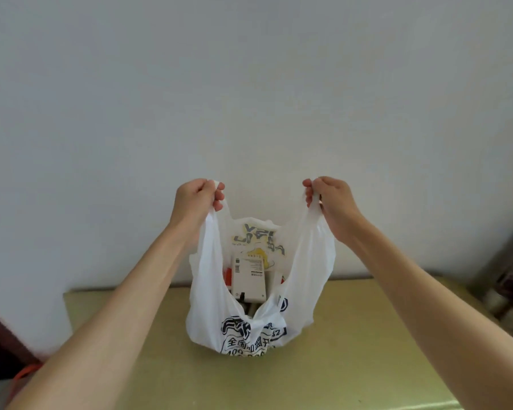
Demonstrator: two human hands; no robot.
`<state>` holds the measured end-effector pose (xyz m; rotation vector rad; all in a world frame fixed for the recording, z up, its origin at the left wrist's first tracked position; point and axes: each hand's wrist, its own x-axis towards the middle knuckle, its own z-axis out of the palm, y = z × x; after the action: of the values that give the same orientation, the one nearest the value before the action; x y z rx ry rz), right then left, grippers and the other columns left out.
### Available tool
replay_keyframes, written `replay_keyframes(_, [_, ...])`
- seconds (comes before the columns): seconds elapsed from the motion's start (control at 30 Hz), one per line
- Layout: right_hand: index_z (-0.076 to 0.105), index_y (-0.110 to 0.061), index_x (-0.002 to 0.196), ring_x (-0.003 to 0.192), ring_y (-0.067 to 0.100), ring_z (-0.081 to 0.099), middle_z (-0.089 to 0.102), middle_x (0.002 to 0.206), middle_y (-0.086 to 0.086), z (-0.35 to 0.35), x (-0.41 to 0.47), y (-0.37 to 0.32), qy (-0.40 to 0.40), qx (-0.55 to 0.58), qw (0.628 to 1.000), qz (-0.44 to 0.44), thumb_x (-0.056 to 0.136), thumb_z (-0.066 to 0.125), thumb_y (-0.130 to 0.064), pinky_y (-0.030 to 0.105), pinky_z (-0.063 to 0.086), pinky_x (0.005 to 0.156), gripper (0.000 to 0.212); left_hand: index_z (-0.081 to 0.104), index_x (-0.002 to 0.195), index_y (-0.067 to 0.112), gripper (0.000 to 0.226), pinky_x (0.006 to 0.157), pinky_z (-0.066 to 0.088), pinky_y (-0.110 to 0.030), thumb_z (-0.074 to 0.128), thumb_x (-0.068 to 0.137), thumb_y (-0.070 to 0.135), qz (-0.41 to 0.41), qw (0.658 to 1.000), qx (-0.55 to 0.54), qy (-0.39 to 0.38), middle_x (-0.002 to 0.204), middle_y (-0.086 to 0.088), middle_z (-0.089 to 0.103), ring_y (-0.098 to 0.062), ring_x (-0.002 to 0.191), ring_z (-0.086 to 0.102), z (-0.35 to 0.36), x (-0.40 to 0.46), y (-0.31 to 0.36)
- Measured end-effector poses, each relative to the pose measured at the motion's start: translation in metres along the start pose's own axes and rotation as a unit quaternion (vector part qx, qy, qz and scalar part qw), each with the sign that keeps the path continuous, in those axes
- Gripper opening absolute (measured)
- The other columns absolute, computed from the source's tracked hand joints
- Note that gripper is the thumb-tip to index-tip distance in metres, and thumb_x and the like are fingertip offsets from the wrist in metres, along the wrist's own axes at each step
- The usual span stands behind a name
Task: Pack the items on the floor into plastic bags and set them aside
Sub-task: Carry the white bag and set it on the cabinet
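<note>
Head view. A white plastic bag (249, 315) with dark print stands on a yellow-green table (367, 335) against a pale wall (249, 84). The left hand (197, 199) and right hand (332, 199) each have fingers curled tight round one handle, drawing the mouth open. A white box (248, 278) lies inside the bag, below and between the hands.

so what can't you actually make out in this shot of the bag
- Head view: most contents of the plastic bag are hidden by its white walls; only a white box and red edges show.
- The box's print is too small to read.
- The bag's lower printing is crumpled and cut short by folds.
- The dark clutter at the right edge is blurred and cropped.
- The handles are bunched inside the left hand and right hand.
</note>
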<state>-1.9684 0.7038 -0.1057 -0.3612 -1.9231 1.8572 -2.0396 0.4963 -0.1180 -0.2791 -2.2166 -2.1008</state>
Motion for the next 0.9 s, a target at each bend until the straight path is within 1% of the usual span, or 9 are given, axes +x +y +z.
replay_keyframes(0.1, [0.055, -0.007, 0.072, 0.061, 0.012, 0.044, 0.054, 0.071, 0.000, -0.002, 0.022, 0.017, 0.004, -0.017, 1.000, 0.003, 0.092, 0.033, -0.001, 0.020, 0.040, 0.058, 0.031, 0.062, 0.074, 0.011, 0.028, 0.071, 0.045, -0.030, 0.040, 0.093, 0.009, -0.020, 1.000, 0.015, 0.002, 0.072, -0.002, 0.059, -0.015, 0.060, 0.051, 0.010, 0.019, -0.015])
replay_keyframes(0.17, [0.055, -0.004, 0.078, 0.060, 0.011, 0.044, 0.054, 0.071, -0.001, -0.001, 0.037, 0.021, 0.004, -0.046, 0.999, -0.005, 0.092, 0.032, -0.001, 0.015, 0.040, 0.054, 0.027, 0.062, 0.074, 0.010, 0.028, 0.074, 0.047, -0.034, 0.042, 0.093, 0.010, -0.031, 0.999, 0.006, 0.016, 0.074, -0.003, 0.061, -0.016, 0.061, 0.052, 0.013, 0.032, -0.021])
replay_keyframes(0.27, [0.056, -0.002, 0.085, 0.059, 0.011, 0.044, 0.052, 0.069, 0.000, -0.003, 0.056, 0.024, -0.011, -0.101, 0.995, -0.007, 0.093, 0.032, -0.003, 0.010, 0.039, 0.048, 0.025, 0.063, 0.077, 0.010, 0.026, 0.074, 0.047, -0.033, 0.042, 0.093, 0.010, -0.039, 0.999, 0.019, 0.021, 0.074, -0.004, 0.061, -0.018, 0.064, 0.053, 0.011, 0.046, -0.027])
replay_keyframes(0.37, [0.056, -0.003, 0.083, 0.058, 0.012, 0.045, 0.053, 0.069, 0.002, -0.012, 0.066, 0.039, -0.016, -0.115, 0.993, 0.016, 0.093, 0.033, -0.003, 0.012, 0.040, 0.048, 0.025, 0.063, 0.080, 0.009, 0.025, 0.076, 0.048, -0.033, 0.043, 0.094, 0.011, -0.068, 0.997, 0.019, 0.015, 0.077, -0.007, 0.062, -0.020, 0.068, 0.055, 0.004, 0.049, -0.044])
replay_keyframes(0.53, [0.057, -0.006, 0.080, 0.060, 0.015, 0.046, 0.054, 0.071, 0.003, -0.017, 0.064, 0.062, -0.020, -0.082, 0.996, 0.043, 0.093, 0.037, -0.007, 0.024, 0.041, 0.060, 0.024, 0.063, 0.090, 0.005, 0.022, 0.072, 0.052, -0.031, 0.043, 0.096, 0.011, -0.096, 0.995, 0.020, 0.025, 0.082, -0.009, 0.063, -0.020, 0.068, 0.058, -0.005, 0.043, -0.065])
replay_keyframes(0.6, [0.057, -0.005, 0.083, 0.062, 0.016, 0.047, 0.056, 0.074, 0.004, -0.018, 0.060, 0.068, -0.025, -0.084, 0.995, 0.051, 0.094, 0.039, -0.009, 0.026, 0.041, 0.062, 0.022, 0.062, 0.095, 0.004, 0.022, 0.071, 0.052, -0.031, 0.042, 0.096, 0.012, -0.100, 0.994, 0.035, 0.015, 0.083, -0.009, 0.064, -0.021, 0.069, 0.058, -0.005, 0.038, -0.070])
replay_keyframes(0.77, [0.056, -0.005, 0.084, 0.061, 0.017, 0.049, 0.058, 0.077, 0.003, -0.025, 0.046, 0.079, -0.031, -0.089, 0.994, 0.060, 0.093, 0.044, -0.015, 0.027, 0.042, 0.061, 0.019, 0.061, 0.094, 0.008, 0.022, 0.067, 0.052, -0.028, 0.041, 0.097, 0.015, -0.093, 0.994, 0.051, 0.016, 0.083, -0.008, 0.064, -0.020, 0.067, 0.058, -0.005, 0.021, -0.079])
replay_keyframes(0.83, [0.056, -0.003, 0.084, 0.060, 0.016, 0.049, 0.058, 0.075, 0.002, -0.027, 0.041, 0.082, -0.032, -0.099, 0.993, 0.054, 0.092, 0.047, -0.016, 0.025, 0.042, 0.060, 0.017, 0.062, 0.095, 0.008, 0.023, 0.067, 0.050, -0.026, 0.041, 0.097, 0.016, -0.078, 0.994, 0.079, 0.019, 0.083, -0.007, 0.064, -0.019, 0.068, 0.059, -0.005, 0.018, -0.079])
replay_keyframes(0.9, [0.055, -0.004, 0.079, 0.060, 0.015, 0.051, 0.059, 0.073, 0.002, -0.031, 0.037, 0.083, -0.027, -0.117, 0.992, 0.039, 0.091, 0.050, -0.016, 0.024, 0.042, 0.061, 0.018, 0.062, 0.093, 0.009, 0.024, 0.065, 0.046, -0.024, 0.040, 0.096, 0.017, -0.046, 0.986, 0.161, 0.012, 0.084, -0.008, 0.066, -0.020, 0.071, 0.060, -0.007, 0.015, -0.079])
